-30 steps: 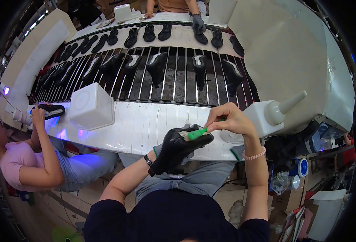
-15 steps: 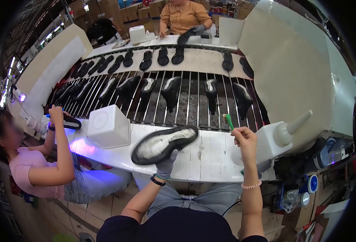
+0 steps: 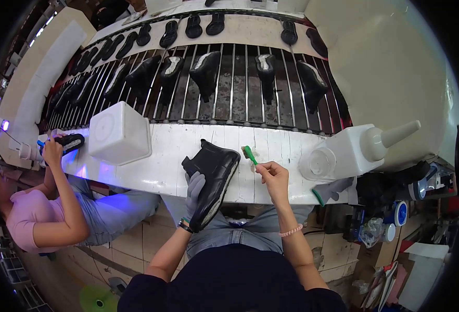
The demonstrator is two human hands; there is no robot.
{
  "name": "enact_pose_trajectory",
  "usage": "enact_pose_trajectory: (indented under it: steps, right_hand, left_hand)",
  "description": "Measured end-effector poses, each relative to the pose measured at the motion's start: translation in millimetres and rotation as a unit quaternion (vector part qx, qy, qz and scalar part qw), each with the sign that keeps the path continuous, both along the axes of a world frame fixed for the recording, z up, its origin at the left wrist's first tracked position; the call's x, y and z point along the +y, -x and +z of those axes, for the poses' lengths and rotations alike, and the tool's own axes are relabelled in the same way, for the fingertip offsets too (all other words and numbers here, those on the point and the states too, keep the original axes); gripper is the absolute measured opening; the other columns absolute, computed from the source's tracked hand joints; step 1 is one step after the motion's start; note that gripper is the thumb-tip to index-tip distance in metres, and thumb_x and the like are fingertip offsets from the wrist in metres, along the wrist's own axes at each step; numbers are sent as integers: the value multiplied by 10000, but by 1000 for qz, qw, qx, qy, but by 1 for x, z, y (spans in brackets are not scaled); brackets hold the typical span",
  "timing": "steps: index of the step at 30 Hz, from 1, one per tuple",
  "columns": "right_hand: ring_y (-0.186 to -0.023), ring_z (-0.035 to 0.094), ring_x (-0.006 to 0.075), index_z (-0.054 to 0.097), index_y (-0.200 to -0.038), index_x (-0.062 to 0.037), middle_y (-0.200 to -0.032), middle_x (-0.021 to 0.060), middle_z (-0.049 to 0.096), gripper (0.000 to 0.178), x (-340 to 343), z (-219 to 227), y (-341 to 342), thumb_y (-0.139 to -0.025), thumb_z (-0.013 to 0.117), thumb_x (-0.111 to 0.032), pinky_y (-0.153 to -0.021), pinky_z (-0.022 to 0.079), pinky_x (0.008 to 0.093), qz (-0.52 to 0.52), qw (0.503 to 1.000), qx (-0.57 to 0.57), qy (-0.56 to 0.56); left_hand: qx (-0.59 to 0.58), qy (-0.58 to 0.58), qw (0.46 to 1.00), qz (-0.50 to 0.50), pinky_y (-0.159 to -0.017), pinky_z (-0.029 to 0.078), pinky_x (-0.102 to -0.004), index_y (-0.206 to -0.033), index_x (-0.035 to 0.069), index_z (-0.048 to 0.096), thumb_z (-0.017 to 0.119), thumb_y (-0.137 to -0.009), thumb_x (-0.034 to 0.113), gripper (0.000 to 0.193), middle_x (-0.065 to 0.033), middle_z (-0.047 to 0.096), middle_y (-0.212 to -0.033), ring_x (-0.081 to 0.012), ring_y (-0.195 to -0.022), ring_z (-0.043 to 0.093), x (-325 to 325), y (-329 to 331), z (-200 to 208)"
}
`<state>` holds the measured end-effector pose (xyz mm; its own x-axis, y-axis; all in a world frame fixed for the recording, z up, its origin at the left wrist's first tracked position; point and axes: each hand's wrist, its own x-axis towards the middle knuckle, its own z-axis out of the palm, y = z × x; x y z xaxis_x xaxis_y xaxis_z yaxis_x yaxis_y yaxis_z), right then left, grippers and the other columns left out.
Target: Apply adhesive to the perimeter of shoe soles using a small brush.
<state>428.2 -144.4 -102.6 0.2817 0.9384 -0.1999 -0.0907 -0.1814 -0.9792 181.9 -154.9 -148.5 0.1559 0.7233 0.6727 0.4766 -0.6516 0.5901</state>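
A black ankle boot [image 3: 218, 174] is tilted over the near edge of the white bench, its side toward me and the pale edge of its underside facing right. My left hand [image 3: 194, 191], in a grey glove, is closed round the boot's near side; part of the grip is hidden. Bare and pinched, my right hand [image 3: 275, 181] holds a small green brush [image 3: 250, 155] like a toothbrush. Its bristle head is just right of the boot, apart from it.
A white square tub [image 3: 119, 132] stands on the bench [image 3: 172, 174] to the left. On the right are a white nozzle bottle [image 3: 350, 152], a round cup [image 3: 321, 163] and a grey glove [image 3: 335, 191]. Boots line the metal-bar conveyor [image 3: 232, 93], soles beyond. A person [image 3: 52, 213] works at left.
My left hand has turned the boot from underside up to side on and drawn it nearer. My right hand and brush have moved left toward the boot. The view has tipped down.
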Motion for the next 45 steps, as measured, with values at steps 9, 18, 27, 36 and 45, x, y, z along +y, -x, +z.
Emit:
enact_pose_trajectory:
  steps: [9,18,27,36,45]
  right_hand:
    - [-553,485,42,688,-853,6,-740,30,662,106,-13,-6,14,-868,699,-98,-508,383,195,24,999,12,40]
    - [-585,504,41,679,-856,19,-721,3,626,50,-58,14,36,-854,696,-27,-528,377,183,138,988,60,20]
    - [-596,480,34,704,-862,14,-714,8,654,84,-64,30,39,-839,724,-64,-529,367,197,114,991,-66,-27]
    - [-664,515,26,672,-874,34,-736,-6,620,70,-77,44,41,-852,710,-20,-592,415,186,130,970,-181,-92]
    - [-590,420,11,680,-857,17,-677,-47,558,62,-62,35,37,-873,691,-41,-515,310,181,80,980,-172,-52]
  left_hand:
    - [-18,6,1000,5,-1133,286,-527,-1282,58,482,745,-761,30,584,-142,522,-1275,-338,-1267,480,-5,0,-2]
    - [-38,4,999,-19,-1157,215,-539,-1286,66,481,754,-751,39,601,-133,521,-1285,-335,-1281,469,-1,2,-4]
    - [-34,-5,999,-12,-1156,224,-530,-1293,70,479,749,-757,60,600,-121,520,-1280,-335,-1281,470,3,-1,3]
    - [-35,-1,999,-23,-1157,224,-521,-1303,75,486,733,-764,53,593,-125,531,-1281,-330,-1279,476,-2,1,1]
    - [-39,8,999,-17,-1160,211,-526,-1301,71,487,727,-772,65,581,-126,530,-1283,-327,-1280,475,1,-1,-5]
